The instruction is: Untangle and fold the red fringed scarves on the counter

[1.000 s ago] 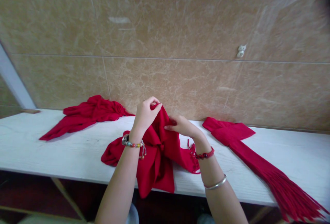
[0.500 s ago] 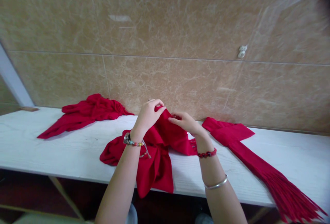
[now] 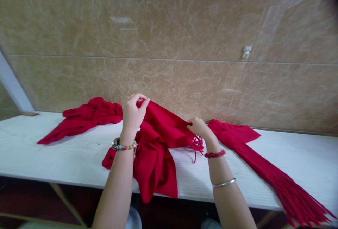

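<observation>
A red fringed scarf (image 3: 161, 130) lies partly bunched on the white shelf, with one edge lifted between my hands. My left hand (image 3: 134, 111) pinches that edge near the wall. Farther right, my right hand (image 3: 199, 128) grips the same edge near the fringed end, where short tassels hang down. The stretch of cloth between them is drawn fairly taut and slopes down to the right. The lower part of the scarf is crumpled and drapes to the shelf's front edge.
A second red scarf (image 3: 87, 120) lies crumpled at the back left. To the right, another red scarf (image 3: 253, 158) lies folded, its long fringe over the front edge. The white shelf (image 3: 31, 155) meets a brown tiled wall (image 3: 169, 28) bearing a small cat-shaped figure (image 3: 246, 52).
My left hand has moved left and slightly up, spreading the scarf's edge. My right hand has shifted a little right and closed on the cloth near the tassels.
</observation>
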`<action>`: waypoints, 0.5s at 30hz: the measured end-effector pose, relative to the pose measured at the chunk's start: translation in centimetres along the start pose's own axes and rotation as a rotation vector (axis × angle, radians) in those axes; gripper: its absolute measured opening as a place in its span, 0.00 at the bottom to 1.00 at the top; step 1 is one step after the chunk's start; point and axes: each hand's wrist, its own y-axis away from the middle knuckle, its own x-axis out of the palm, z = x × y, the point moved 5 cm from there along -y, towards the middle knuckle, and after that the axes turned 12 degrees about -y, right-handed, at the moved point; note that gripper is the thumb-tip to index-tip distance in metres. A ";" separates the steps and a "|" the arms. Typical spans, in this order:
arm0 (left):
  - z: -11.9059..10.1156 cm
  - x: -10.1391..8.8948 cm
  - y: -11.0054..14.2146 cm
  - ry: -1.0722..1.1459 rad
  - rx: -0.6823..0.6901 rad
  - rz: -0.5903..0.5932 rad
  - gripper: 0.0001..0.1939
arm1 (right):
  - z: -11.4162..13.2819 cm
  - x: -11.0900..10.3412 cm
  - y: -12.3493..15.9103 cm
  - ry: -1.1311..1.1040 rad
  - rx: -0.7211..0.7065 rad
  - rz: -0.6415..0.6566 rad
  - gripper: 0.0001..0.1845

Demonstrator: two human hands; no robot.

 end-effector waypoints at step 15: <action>1.8 5.9 4.0 -0.407 -0.016 0.823 0.17 | 1.8 -2.1 0.5 -0.370 -0.167 -0.182 0.14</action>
